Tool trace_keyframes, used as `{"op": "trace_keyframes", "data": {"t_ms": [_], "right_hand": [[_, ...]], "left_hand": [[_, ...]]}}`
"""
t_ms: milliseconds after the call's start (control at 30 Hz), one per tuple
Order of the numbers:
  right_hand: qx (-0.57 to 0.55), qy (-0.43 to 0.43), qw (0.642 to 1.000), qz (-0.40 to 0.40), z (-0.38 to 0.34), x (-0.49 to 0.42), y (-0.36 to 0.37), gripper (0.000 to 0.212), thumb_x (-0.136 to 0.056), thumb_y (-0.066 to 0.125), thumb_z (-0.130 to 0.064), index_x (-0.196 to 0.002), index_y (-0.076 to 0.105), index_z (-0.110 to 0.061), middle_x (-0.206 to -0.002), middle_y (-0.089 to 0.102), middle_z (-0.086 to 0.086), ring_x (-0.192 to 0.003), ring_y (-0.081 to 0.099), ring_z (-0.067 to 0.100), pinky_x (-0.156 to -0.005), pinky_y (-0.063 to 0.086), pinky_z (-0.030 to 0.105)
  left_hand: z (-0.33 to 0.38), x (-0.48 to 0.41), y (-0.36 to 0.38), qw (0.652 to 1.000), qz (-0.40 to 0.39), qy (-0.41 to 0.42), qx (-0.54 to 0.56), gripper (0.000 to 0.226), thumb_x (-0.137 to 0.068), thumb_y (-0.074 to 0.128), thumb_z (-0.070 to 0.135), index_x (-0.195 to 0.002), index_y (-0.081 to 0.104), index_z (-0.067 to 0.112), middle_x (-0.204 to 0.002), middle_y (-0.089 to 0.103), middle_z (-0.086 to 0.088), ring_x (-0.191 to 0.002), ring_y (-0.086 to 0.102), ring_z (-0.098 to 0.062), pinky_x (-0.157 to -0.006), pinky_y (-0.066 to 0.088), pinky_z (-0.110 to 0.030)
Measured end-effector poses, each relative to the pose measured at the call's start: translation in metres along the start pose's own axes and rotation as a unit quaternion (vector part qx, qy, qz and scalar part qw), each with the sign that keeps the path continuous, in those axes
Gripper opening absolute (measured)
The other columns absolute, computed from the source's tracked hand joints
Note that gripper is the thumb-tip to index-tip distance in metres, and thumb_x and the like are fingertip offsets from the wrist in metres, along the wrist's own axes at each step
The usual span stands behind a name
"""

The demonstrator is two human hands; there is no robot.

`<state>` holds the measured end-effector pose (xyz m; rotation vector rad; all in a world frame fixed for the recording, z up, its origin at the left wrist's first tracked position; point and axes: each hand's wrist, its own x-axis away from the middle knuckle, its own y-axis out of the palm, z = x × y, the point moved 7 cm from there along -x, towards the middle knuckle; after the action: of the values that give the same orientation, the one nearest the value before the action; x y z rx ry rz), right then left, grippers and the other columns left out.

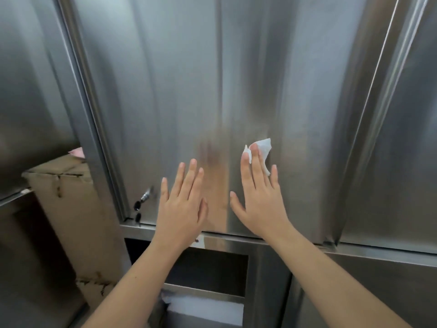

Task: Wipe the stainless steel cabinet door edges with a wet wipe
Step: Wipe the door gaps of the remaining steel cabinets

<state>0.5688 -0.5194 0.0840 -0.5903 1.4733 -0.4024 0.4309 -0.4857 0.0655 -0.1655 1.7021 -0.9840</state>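
Note:
A tall stainless steel cabinet door (189, 91) fills the middle of the view, with its left edge (94, 129) and right edge (371, 119) running down at a slant. My right hand (260, 197) has straight, spread fingers and presses a crumpled white wet wipe (262, 147) flat against the door panel under its fingertips. My left hand (182, 204) is held flat with straight fingers close to the lower door, holding nothing.
A lock with hanging keys (142, 204) sits at the door's lower left corner. A stained cardboard box (68, 200) stands to the left. Below the door runs a steel ledge (354, 254) with a dark opening (208, 268) under it.

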Motion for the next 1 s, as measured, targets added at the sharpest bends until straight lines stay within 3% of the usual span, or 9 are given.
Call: {"op": "trace_keyframes", "data": {"t_ms": [133, 267, 400, 733, 1000], "right_hand": [[-0.001, -0.015, 1.0, 0.007, -0.044, -0.025, 0.006, 0.073, -0.084, 0.054, -0.03, -0.143, 0.023, 0.002, -0.15, 0.02, 0.022, -0.139, 0.02, 0.035, -0.106, 0.025, 0.055], [0.011, -0.038, 0.999, 0.014, -0.08, -0.048, 0.017, 0.071, -0.085, 0.04, -0.037, -0.143, 0.023, 0.0, -0.15, 0.022, 0.021, -0.139, 0.021, 0.034, -0.106, 0.021, 0.053], [0.011, -0.055, 0.998, 0.037, -0.106, -0.074, 0.027, 0.071, -0.085, 0.038, -0.039, -0.143, 0.023, 0.0, -0.15, 0.024, 0.021, -0.138, 0.021, 0.035, -0.106, 0.017, 0.053], [0.001, -0.056, 0.989, 0.133, -0.152, -0.169, 0.044, 0.072, -0.082, 0.04, -0.037, -0.142, 0.023, -0.001, -0.149, 0.026, 0.021, -0.138, 0.021, 0.035, -0.107, 0.022, 0.053], [0.032, -0.084, 0.988, 0.126, -0.175, -0.241, 0.053, 0.072, -0.084, 0.037, -0.039, -0.144, 0.022, -0.002, -0.151, 0.02, 0.02, -0.14, 0.018, 0.035, -0.108, 0.022, 0.054]], "left_hand": [[-0.049, 0.005, -0.025, 0.999, 0.017, -0.031, -0.017, 0.055, -0.088, 0.033, 0.027, -0.135, 0.046, 0.002, -0.146, 0.036, -0.014, -0.135, 0.031, -0.035, -0.101, 0.03, -0.06], [-0.084, 0.005, -0.039, 0.998, 0.034, -0.044, -0.028, 0.054, -0.088, 0.034, 0.027, -0.134, 0.048, 0.002, -0.145, 0.038, -0.014, -0.134, 0.032, -0.036, -0.1, 0.031, -0.06], [-0.113, -0.011, -0.045, 0.997, 0.053, -0.029, -0.047, 0.054, -0.087, 0.035, 0.027, -0.132, 0.05, 0.002, -0.144, 0.039, -0.014, -0.133, 0.034, -0.036, -0.1, 0.032, -0.06], [-0.188, -0.094, -0.064, 0.987, 0.131, 0.031, -0.083, 0.055, -0.087, 0.037, 0.027, -0.134, 0.047, 0.002, -0.146, 0.036, -0.014, -0.135, 0.031, -0.035, -0.103, 0.028, -0.057], [-0.245, -0.145, -0.076, 0.978, 0.189, 0.043, -0.074, 0.056, -0.088, 0.034, 0.028, -0.137, 0.044, 0.003, -0.147, 0.034, -0.013, -0.137, 0.028, -0.033, -0.104, 0.025, -0.058]]}}
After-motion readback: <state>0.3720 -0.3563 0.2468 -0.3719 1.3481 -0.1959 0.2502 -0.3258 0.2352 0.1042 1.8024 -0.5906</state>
